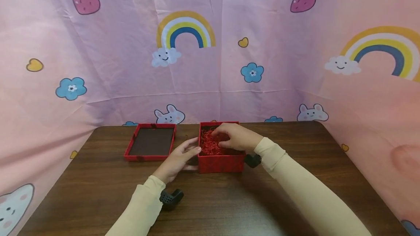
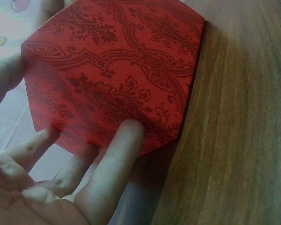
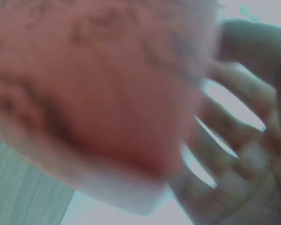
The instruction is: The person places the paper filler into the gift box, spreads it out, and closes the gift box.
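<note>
A red patterned box [image 1: 221,164] stands on the table, filled with red shredded paper [image 1: 209,142]. My left hand [image 1: 178,160] rests against the box's left side, its fingers and thumb spread. In the left wrist view those fingertips touch the red patterned wall [image 2: 117,70]. My right hand [image 1: 237,137] reaches over the right rim into the box, fingers bent down to the shreds and the thumb apart from them. Its fingertips are partly hidden. The right wrist view is blurred; the box wall [image 3: 98,93] fills much of it beside the fingers.
Left of the box lies a shallow red lid [image 1: 150,158], its dark inside facing up. The brown wooden table [image 1: 210,207] extends around both. A pink printed cloth [image 1: 197,83] hangs behind the table and along its sides.
</note>
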Demonstrator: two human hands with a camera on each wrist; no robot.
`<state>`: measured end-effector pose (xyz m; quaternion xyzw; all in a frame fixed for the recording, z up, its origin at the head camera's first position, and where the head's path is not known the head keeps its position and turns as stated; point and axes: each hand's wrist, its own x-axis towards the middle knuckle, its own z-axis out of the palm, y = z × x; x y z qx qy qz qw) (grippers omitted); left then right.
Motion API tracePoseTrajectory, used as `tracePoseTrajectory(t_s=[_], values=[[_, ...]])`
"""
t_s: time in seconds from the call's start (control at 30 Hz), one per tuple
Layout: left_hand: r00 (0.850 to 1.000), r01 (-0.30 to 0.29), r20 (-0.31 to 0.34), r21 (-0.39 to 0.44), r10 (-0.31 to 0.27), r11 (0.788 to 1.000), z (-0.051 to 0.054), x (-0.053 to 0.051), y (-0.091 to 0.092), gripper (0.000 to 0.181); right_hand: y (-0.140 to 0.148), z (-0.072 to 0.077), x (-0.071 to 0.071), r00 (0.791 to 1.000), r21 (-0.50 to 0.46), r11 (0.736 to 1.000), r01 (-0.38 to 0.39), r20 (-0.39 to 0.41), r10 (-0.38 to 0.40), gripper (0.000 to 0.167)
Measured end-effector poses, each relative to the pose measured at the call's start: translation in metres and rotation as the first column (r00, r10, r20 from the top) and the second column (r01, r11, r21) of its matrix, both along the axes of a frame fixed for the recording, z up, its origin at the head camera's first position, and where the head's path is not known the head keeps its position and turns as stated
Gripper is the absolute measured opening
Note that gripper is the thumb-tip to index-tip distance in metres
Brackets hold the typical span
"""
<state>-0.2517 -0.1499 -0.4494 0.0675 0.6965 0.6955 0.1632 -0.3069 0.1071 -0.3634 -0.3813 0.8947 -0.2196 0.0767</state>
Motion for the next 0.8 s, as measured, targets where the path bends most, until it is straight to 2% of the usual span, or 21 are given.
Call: tracePoseTrajectory(t_s=[0.1, 0.2, 0.3, 0.4, 0.57, 0.67, 0.8], values=[[1.000, -0.003, -0.003, -0.002, 0.003, 1.000, 0.000, -0.001, -0.001, 0.067, -0.002, 0.007, 0.000, 0.994, -0.088, 0.993, 0.074, -0.075, -0.081, 0.045], [1.000, -0.002, -0.001, -0.001, 0.002, 1.000, 0.000, -0.002, -0.001, 0.067, -0.007, 0.007, 0.001, 0.990, -0.074, 0.992, 0.106, -0.087, -0.112, 0.045], [1.000, 0.001, -0.004, -0.001, -0.001, 1.000, 0.000, -0.002, -0.001, 0.068, -0.014, 0.001, 0.002, 0.995, 0.008, 0.995, 0.096, -0.030, -0.095, 0.043], [1.000, 0.000, -0.010, -0.003, 0.000, 1.000, 0.000, 0.000, -0.001, 0.068, -0.020, -0.007, 0.001, 0.998, 0.101, 0.994, 0.048, 0.046, -0.053, 0.041], [1.000, 0.011, -0.012, 0.005, -0.011, 1.000, 0.000, 0.002, -0.001, 0.068, -0.018, -0.013, -0.001, 0.985, 0.172, 0.983, -0.056, 0.168, 0.027, 0.037], [1.000, 0.013, -0.006, 0.007, -0.013, 1.000, 0.000, 0.002, 0.000, 0.069, -0.011, -0.009, -0.002, 0.984, 0.133, 0.989, -0.059, 0.172, 0.036, 0.037], [1.000, -0.003, -0.001, 0.007, 0.003, 1.000, -0.002, 0.001, 0.000, 0.068, 0.005, 0.006, -0.001, 0.984, -0.008, 1.000, 0.020, 0.175, -0.019, 0.047]])
